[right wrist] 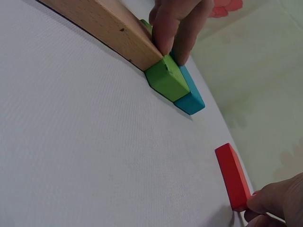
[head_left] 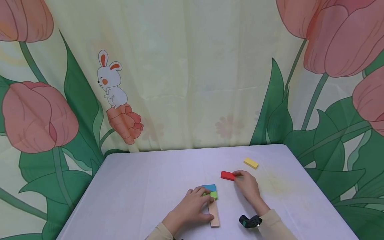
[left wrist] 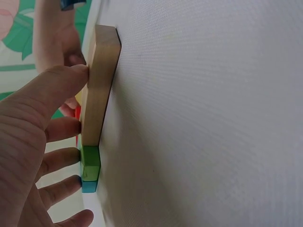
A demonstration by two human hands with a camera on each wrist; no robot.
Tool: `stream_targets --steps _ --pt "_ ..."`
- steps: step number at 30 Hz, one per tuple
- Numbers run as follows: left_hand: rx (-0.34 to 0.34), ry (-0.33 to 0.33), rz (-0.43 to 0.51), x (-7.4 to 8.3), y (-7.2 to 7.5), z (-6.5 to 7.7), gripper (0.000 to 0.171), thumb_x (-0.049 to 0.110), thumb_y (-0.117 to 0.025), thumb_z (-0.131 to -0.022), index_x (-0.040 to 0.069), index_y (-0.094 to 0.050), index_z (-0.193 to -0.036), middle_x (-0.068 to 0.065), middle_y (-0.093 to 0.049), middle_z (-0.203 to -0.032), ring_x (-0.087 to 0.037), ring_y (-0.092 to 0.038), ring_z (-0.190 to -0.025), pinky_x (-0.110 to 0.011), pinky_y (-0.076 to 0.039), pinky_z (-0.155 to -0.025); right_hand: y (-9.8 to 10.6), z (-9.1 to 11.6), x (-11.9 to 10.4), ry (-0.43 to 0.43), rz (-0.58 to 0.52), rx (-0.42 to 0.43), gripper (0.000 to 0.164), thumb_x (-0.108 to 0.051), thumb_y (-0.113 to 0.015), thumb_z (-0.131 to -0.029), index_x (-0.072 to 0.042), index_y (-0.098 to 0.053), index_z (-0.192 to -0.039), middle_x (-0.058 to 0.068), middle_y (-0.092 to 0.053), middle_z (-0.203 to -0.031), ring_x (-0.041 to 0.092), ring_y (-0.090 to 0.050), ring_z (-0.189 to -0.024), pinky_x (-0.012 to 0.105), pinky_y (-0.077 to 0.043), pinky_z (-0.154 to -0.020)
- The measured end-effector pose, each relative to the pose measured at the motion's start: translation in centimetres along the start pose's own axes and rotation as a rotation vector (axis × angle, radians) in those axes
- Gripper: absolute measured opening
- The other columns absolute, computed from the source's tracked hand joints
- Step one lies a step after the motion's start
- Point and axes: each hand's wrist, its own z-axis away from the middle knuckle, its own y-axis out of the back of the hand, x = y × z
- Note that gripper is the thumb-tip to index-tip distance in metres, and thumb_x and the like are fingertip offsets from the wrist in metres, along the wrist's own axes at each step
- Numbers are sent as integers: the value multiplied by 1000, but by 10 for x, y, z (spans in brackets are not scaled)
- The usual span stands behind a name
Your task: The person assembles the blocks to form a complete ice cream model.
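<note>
My left hand spreads over a row of blocks, its fairly straight fingertips on their top faces. Its thumb touches a plain wooden block that points toward me. Across the far end of that block lie a green block and a blue block, side by side. To the right, my right hand pinches the right end of a red block with thumb and fingers. In the right wrist view the red block lies low over the cloth, apart from the row.
A yellow block lies beyond my right hand, toward the back right of the white-covered table. Behind the table's far edge hangs a curtain printed with tulips and a rabbit. A dark wrist device sits at my right sleeve.
</note>
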Motion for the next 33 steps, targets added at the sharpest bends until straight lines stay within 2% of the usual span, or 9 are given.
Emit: stream_targets --steps 17,25,33 --pt "11 1 4 -1 1 1 49 59 -76 -85 33 -69 -126 8 -57 -138 -17 -46 -137 -43 -45 -102 -20 2 -14 22 -17 -26 28 -5 -63 -96 -5 -71 -123 15 -70 -127 36 -59 -127 56 -50 -104" --pt "-13 12 11 -2 2 -2 51 61 -75 -86 33 -69 -129 8 -57 -141 -17 -45 -139 -45 -46 -103 -27 1 -22 37 -19 -54 26 -6 -64 -96 -9 -72 -121 12 -71 -126 35 -60 -127 56 -49 -105" --pt "-8 4 13 -3 0 -2 50 60 -75 -87 33 -69 -128 7 -57 -141 -18 -46 -139 -45 -46 -101 -36 3 -25 86 -14 -74 25 -10 -65 -97 -11 -73 -121 10 -71 -127 35 -59 -130 58 -47 -107"
